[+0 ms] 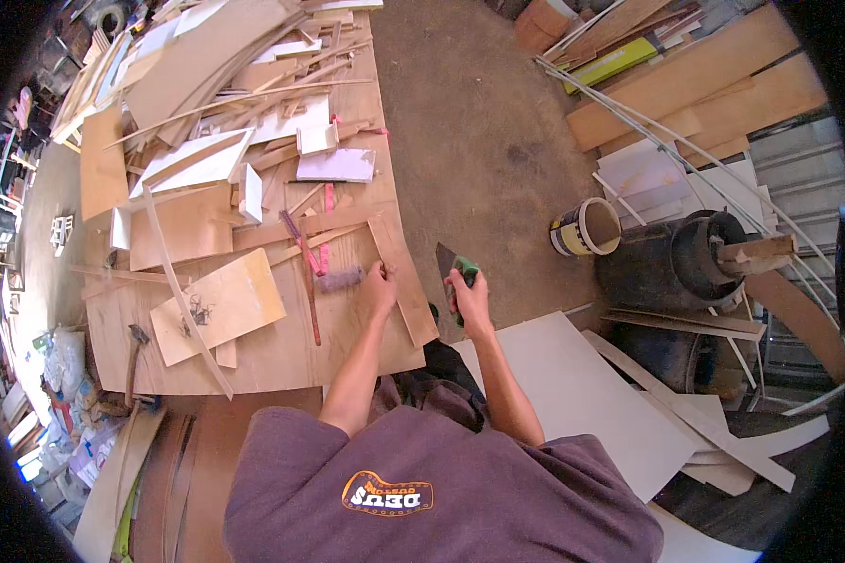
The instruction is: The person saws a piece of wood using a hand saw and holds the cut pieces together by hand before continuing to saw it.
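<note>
My left hand [380, 288] is closed at the left edge of a narrow wooden board [406, 293], which lies along the right side of the worktable [347, 361]. Just beside that hand is a grey paint roller [339, 280] with a pink frame. Off the table's right edge, my right hand [469, 298] grips a hand tool [468, 268] with a green and black handle. Its dark flat blade points away from me; the tool's exact kind is unclear. Left of the roller, a hammer-like stick [312, 296] lies lengthwise on the table.
Plywood offcuts [218, 305], white panels [197, 155] and strips crowd the table's far half. A hammer [136, 347] rests at its left edge. To the right stand a bucket [573, 233] and a black barrel [652, 263]. A large white sheet [573, 385] lies near my right arm.
</note>
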The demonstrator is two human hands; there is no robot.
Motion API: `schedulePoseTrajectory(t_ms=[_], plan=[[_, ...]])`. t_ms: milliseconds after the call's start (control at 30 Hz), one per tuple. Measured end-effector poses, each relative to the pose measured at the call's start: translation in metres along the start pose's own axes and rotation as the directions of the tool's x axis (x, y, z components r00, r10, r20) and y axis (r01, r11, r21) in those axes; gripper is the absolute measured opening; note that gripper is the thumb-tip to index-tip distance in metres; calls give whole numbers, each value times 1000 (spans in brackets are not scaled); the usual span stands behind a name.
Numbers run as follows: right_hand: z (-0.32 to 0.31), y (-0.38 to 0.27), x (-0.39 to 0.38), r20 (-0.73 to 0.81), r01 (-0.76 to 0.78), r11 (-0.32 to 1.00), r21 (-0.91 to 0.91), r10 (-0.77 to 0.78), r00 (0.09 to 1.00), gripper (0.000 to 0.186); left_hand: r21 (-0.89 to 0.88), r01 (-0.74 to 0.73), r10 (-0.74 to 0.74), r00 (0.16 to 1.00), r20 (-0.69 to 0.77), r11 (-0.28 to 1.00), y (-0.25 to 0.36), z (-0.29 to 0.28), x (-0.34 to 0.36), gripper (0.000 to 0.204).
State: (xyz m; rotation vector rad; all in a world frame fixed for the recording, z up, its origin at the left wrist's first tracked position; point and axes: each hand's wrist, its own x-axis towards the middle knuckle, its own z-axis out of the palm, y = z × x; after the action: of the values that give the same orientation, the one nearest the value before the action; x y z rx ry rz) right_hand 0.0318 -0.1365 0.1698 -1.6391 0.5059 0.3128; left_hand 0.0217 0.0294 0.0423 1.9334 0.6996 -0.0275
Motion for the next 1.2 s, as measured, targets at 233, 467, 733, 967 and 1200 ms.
schedulePoseTrajectory(t_ms=[233,467,733,967,1200], plan=[[31,70,45,1,237,873,-426,-261,965,34,8,-148,147,974,-171,989,-56,15,11,32],[46,87,91,93,168,914,-370,-144,985,37,6,29,-29,995,98,1000,19,-21,-12,40],[50,114,121,36,144,927,-346,-140,990,42,314,-216,302,918,-259,925,2,17,22,35],[48,107,114,79,91,918,-386,-65,995,36,512,-225,416,859,-297,829,25,18,83,43],[41,106,110,40,66,927,-370,-55,998,34,580,-180,429,843,-324,794,10,44,88,53]])
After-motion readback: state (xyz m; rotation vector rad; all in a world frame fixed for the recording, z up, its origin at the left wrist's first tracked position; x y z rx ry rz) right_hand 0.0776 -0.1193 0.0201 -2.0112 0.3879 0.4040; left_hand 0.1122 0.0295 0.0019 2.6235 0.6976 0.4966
